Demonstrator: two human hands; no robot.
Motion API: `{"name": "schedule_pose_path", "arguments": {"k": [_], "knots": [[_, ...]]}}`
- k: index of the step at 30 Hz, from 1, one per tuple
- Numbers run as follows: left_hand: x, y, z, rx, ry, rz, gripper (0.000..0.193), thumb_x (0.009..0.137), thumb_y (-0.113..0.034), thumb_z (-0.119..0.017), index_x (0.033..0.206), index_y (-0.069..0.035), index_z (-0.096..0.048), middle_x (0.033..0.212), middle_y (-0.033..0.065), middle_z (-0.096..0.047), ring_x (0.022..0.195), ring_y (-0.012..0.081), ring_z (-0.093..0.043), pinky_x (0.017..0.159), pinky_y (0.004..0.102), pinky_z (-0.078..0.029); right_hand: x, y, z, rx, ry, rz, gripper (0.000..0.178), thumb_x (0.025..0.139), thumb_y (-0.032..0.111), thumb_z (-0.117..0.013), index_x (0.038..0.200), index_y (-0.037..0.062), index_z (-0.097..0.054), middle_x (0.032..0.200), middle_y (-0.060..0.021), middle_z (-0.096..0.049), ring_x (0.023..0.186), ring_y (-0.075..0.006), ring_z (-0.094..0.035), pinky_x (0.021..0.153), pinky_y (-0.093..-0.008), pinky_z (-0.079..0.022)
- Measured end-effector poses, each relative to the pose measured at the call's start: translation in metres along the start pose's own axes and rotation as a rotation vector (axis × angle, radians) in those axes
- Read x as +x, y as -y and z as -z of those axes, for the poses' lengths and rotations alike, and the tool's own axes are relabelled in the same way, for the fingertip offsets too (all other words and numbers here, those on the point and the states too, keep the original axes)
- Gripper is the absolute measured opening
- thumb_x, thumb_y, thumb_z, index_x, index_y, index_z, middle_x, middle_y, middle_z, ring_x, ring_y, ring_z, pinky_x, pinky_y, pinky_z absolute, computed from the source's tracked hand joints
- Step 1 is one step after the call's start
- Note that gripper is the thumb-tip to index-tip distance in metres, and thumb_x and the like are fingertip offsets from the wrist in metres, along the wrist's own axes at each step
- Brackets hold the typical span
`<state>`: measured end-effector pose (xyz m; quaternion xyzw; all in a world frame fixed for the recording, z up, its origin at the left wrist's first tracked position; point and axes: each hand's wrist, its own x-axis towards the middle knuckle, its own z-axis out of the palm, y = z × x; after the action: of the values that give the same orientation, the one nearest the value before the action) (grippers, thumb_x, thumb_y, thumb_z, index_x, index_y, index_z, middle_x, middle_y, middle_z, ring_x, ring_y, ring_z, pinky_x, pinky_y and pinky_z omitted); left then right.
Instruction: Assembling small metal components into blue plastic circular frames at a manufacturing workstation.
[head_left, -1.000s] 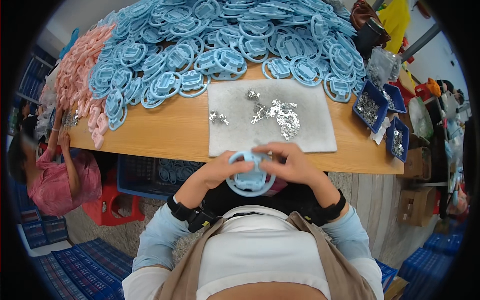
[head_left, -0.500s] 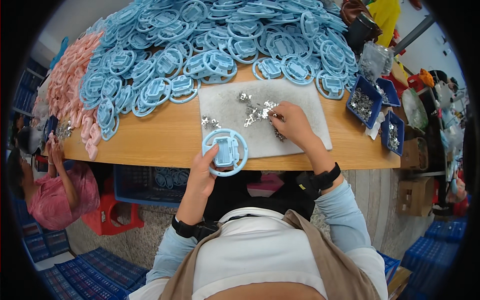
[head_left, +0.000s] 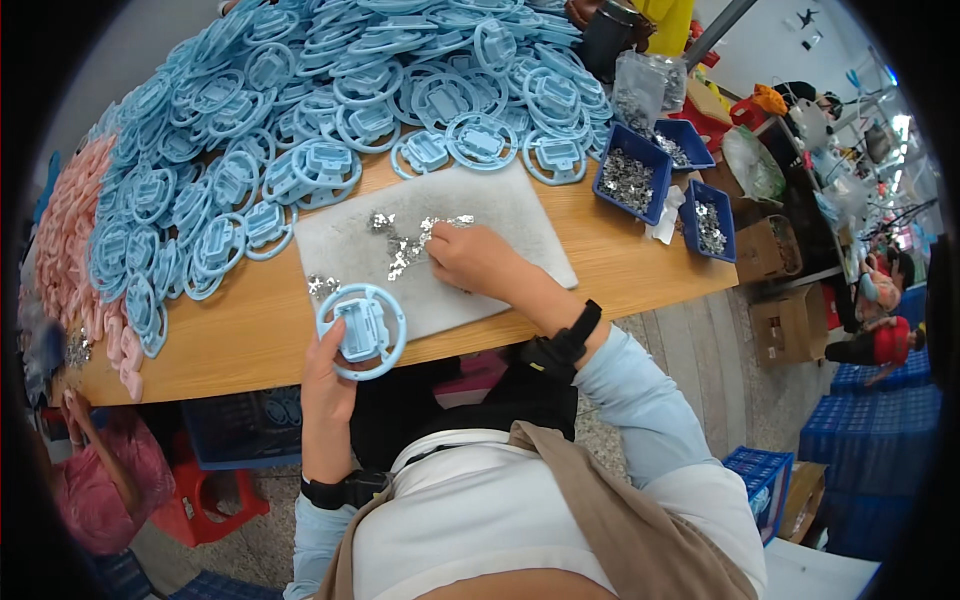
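Note:
My left hand (head_left: 328, 372) holds a light blue plastic toy steering wheel (head_left: 361, 330) upright at the near edge of the wooden table (head_left: 640, 270). My right hand (head_left: 476, 259) rests on the grey mat (head_left: 520, 225), fingers curled over a scatter of small shiny metal parts (head_left: 404, 244). Whether it pinches one of them is hidden. A few more metal parts (head_left: 322, 286) lie on the mat's left edge, just above the wheel.
A large heap of blue wheels (head_left: 330, 110) covers the far table, with pink ones (head_left: 72, 240) at the left. Two blue bins (head_left: 630, 180) of metal parts and a plastic bag (head_left: 636, 88) stand at right. Another person (head_left: 90, 470) sits lower left. Cardboard boxes and crates fill the floor at right.
Both hands held the wheel a second ago. My right hand let go and reached out to the metal parts on the mat; my left hand shifted the wheel to the left.

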<state>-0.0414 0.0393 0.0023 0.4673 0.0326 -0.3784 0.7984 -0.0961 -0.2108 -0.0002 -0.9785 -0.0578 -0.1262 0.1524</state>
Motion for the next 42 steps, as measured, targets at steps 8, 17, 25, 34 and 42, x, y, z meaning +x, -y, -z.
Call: {"name": "schedule_pose_path", "arguments": {"k": [8,17,25,34,42], "knots": [[0.002,-0.026,0.008,-0.034,-0.092,-0.125,0.032,0.086,-0.021,-0.056,0.113,-0.006,-0.050,0.101,0.0065,-0.060,0.090,0.0158,-0.061,0.072,0.0321,-0.052,-0.051,0.000,0.019,0.359,-0.215,-0.289,0.018,0.072,0.001,-0.056,0.087,0.0064,-0.063,0.089,-0.0084,-0.058,0.072,-0.0277,-0.059,0.062,-0.0359,-0.047],[0.001,-0.008,-0.004,-0.040,-0.018,-0.072,0.030,0.085,-0.018,-0.058,0.111,-0.004,-0.050,0.098,0.0078,-0.059,0.085,0.0164,-0.062,0.065,0.0314,-0.057,-0.031,0.024,0.008,0.296,-0.185,-0.325,0.010,0.074,0.010,-0.063,0.080,0.0022,-0.064,0.076,-0.0099,-0.055,0.065,-0.0260,-0.055,0.058,-0.0341,-0.043],[-0.002,0.005,-0.014,0.049,-0.032,-0.004,0.030,0.086,-0.020,-0.057,0.110,-0.003,-0.049,0.093,0.0072,-0.060,0.080,0.0152,-0.063,0.062,0.0296,-0.057,-0.011,0.033,0.005,0.192,-0.077,-0.293,0.010,0.073,0.013,-0.062,0.079,0.0049,-0.061,0.084,-0.0100,-0.055,0.071,-0.0301,-0.057,0.063,-0.0390,-0.047],[-0.003,0.003,-0.013,0.052,-0.007,0.001,0.033,0.086,-0.020,-0.056,0.113,-0.002,-0.049,0.097,0.0079,-0.060,0.081,0.0150,-0.063,0.061,0.0282,-0.057,-0.027,0.030,0.023,0.464,-0.037,-0.267,0.009,0.072,0.008,-0.061,0.080,0.0049,-0.062,0.086,-0.0092,-0.058,0.073,-0.0294,-0.058,0.064,-0.0364,-0.047],[0.000,0.005,-0.014,0.096,-0.006,0.001,0.033,0.086,-0.019,-0.057,0.113,-0.002,-0.048,0.095,0.0076,-0.060,0.080,0.0143,-0.063,0.060,0.0272,-0.057,-0.029,0.038,0.005,0.267,-0.199,-0.420,0.011,0.072,0.009,-0.065,0.074,-0.0012,-0.061,0.070,-0.0132,-0.055,0.061,-0.0277,-0.055,0.056,-0.0336,-0.043]]}}
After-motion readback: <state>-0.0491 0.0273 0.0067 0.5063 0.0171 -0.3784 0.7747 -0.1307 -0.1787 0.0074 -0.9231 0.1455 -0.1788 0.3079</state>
